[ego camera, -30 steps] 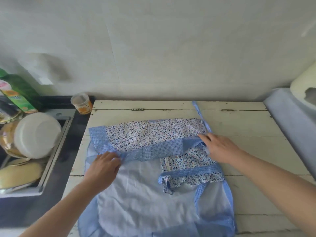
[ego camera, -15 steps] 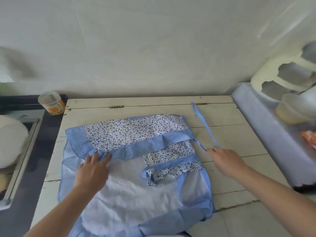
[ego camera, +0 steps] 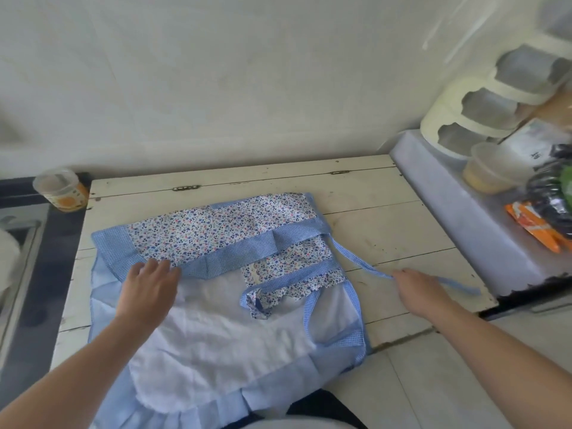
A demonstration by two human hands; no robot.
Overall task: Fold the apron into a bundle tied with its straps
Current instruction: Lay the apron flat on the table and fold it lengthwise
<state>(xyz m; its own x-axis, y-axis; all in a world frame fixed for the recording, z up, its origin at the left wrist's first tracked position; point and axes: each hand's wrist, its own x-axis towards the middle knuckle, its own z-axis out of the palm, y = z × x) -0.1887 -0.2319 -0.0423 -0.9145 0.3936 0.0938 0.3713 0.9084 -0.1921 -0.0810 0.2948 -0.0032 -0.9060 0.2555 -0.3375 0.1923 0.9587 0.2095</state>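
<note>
Lying mid-table, the apron (ego camera: 223, 292) shows floral print with blue gingham bands folded over pale, soft lining. Left hand (ego camera: 148, 291), fingers spread, presses flat at its nine o'clock. Right hand (ego camera: 416, 291) pinches the thin gingham strap (ego camera: 356, 258) at three o'clock on the scuffed white plank table (ego camera: 387, 224). A lidded plastic cup (ego camera: 60, 189) stands at ten o'clock.

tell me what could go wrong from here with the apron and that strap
The right hand is on the strap, drawn out sideways; a hard tug could drag the apron askew, since only the left hand rests flat on it. The apron's near edge hangs off the table, so it might slide toward the person. A loose loop on the cloth could get trapped in the fold.
</note>
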